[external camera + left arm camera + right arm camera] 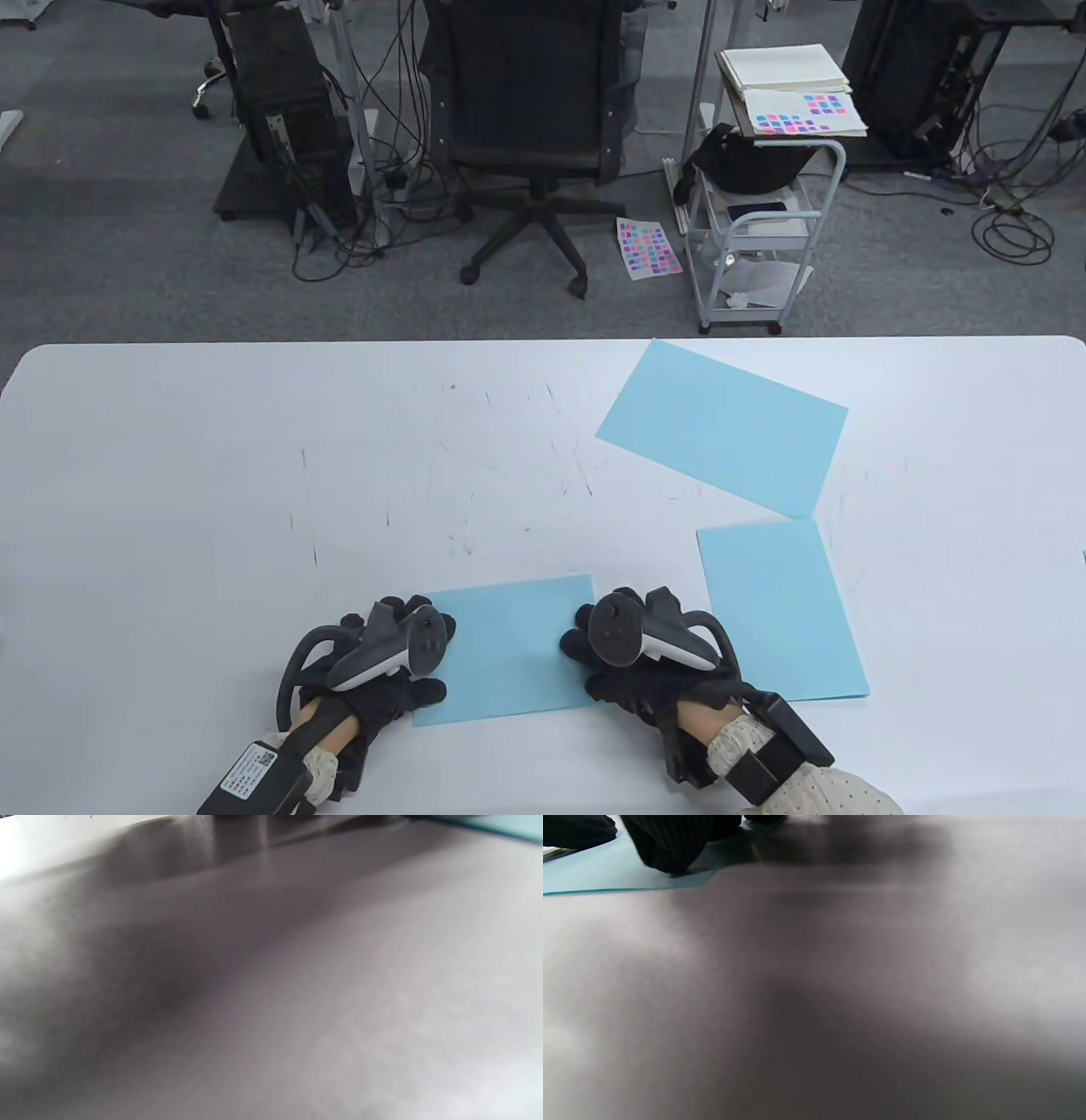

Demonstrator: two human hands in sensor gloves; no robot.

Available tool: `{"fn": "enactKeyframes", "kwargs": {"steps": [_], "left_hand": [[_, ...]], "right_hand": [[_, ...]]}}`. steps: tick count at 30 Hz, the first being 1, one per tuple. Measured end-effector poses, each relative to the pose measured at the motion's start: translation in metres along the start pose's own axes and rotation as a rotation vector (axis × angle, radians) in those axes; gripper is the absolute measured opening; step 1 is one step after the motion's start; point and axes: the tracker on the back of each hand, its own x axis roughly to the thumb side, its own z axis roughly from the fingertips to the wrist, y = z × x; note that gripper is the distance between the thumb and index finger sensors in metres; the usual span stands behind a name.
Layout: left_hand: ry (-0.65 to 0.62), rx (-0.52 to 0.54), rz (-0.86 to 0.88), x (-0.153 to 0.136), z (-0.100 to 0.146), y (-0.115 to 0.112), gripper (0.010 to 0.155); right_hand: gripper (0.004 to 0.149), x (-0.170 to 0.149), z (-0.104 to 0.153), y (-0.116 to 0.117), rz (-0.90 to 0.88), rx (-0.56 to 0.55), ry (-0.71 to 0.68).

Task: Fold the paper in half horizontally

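Both gloved hands lay at the near edge of the white table point(254, 441), the left hand point(386, 671) and right hand point(640, 666) pressing flat on opposite sides of a small light-blue folded paper sheet point(509, 649). Right fingertips point(666, 849) touched that paper; whether fingers were spread, I could not tell. Two larger light-blue sheets point(721, 424) point(780, 611) lay toward the right edge.

Grey carpet floor point(127, 272), black office chair point(530, 127), white trolley point(755, 246), possibly computer towers.
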Motion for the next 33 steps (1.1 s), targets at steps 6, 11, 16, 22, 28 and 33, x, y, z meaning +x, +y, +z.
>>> {"fn": "enactKeyframes", "kwargs": {"steps": [6, 11, 16, 22, 28, 33], "left_hand": [[0.009, -0.004, -0.015, 0.000, 0.000, 0.002, 0.079], [0.042, 0.026, -0.068, 0.009, 0.001, 0.016, 0.078], [-0.014, 0.042, -0.010, 0.039, -0.001, 0.030, 0.078], [-0.078, 0.034, -0.058, 0.074, -0.011, 0.036, 0.075], [-0.110, 0.015, -0.073, 0.095, -0.026, 0.045, 0.073], [-0.124, 0.006, -0.121, 0.105, -0.033, 0.049, 0.071]], "right_hand": [[0.061, -0.001, 0.000, 0.000, -0.008, 0.014, 0.002], [0.062, -0.001, 0.000, -0.001, -0.017, 0.025, -0.002], [0.062, -0.002, 0.000, 0.000, -0.017, 0.035, -0.014], [0.060, -0.002, 0.000, 0.000, -0.023, 0.033, -0.014], [0.061, -0.002, 0.000, 0.000, -0.013, 0.034, -0.012], [0.061, -0.002, 0.000, 0.000, -0.011, 0.034, -0.013]]}}
